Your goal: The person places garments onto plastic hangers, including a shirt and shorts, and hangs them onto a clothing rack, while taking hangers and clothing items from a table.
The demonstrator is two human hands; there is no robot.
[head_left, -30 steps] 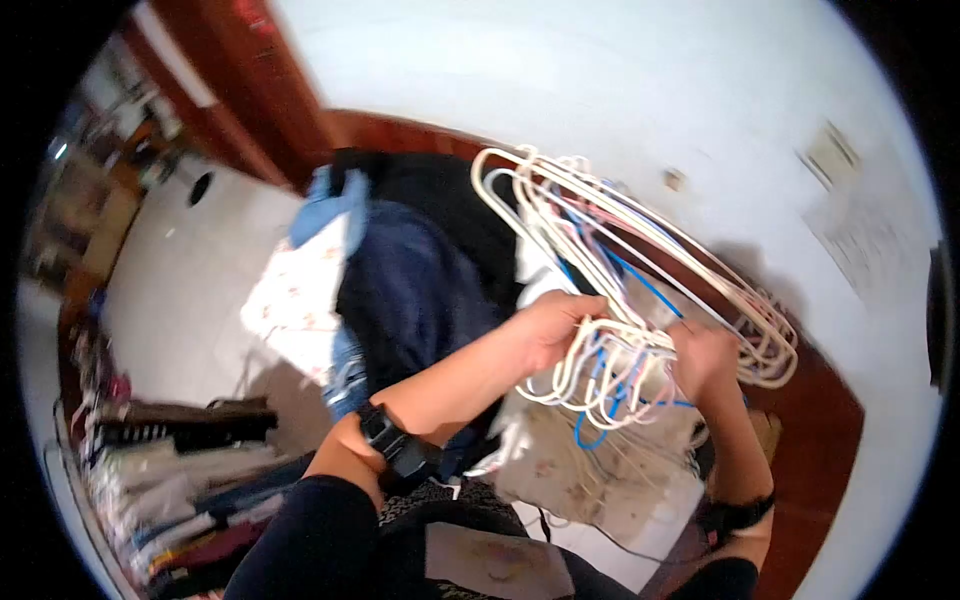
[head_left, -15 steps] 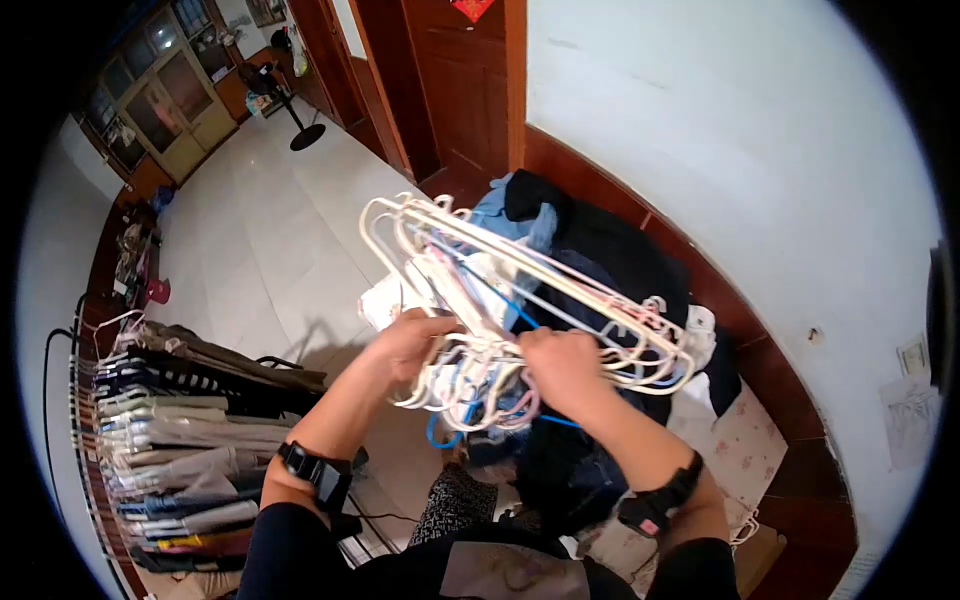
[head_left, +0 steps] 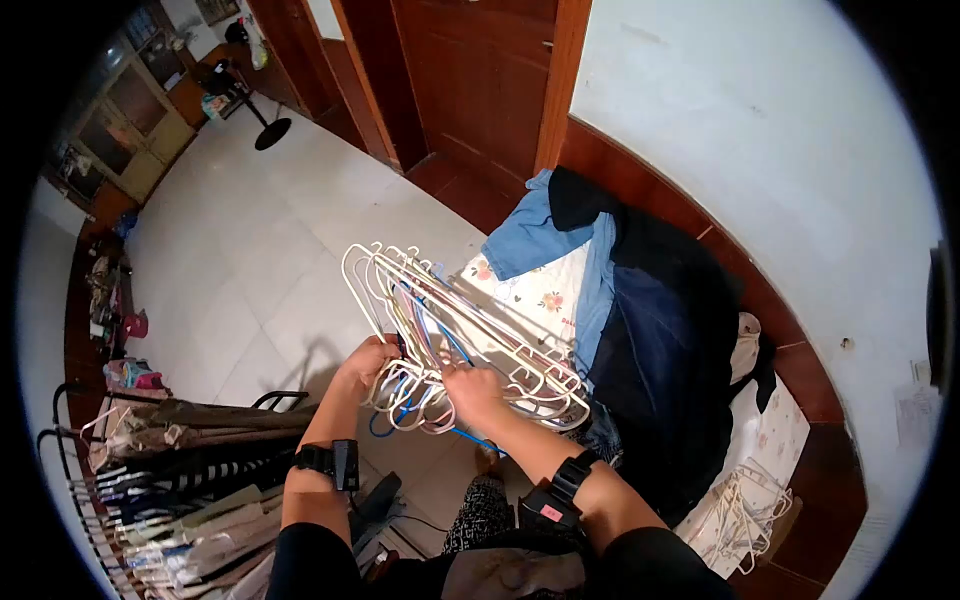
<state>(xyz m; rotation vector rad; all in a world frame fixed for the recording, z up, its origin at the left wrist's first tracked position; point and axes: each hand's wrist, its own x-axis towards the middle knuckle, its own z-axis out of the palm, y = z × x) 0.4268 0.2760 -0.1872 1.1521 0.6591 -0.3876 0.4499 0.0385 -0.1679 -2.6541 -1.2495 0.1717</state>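
Head view: bundle of hangers [head_left: 478,328], mostly wht w/ a few blue, is held in front of torso, over floor [head_left: 240,260] betw. clothes rack & clothes pile. L hand [head_left: 372,362] is closed round the bundle's near L side; R hand [head_left: 475,390] is clenched on it too, just R of the L one. Some hooks are bunched below & betw. the hands; long bars are slanted from upper L to lower R. Exact no. of hangers can't be told (overlap).

To the R: dark clothes [head_left: 670,340] are heaped on a floral cover [head_left: 540,295], w/ lt-blue denim garment [head_left: 540,235] draped at the far end. Loose wht hangers [head_left: 745,515] are piled on the cover's near R end.

Lower L: garments [head_left: 200,450] are hung close tog. on blk rack [head_left: 70,470]. Brown door [head_left: 480,80] is set beyond the heap.
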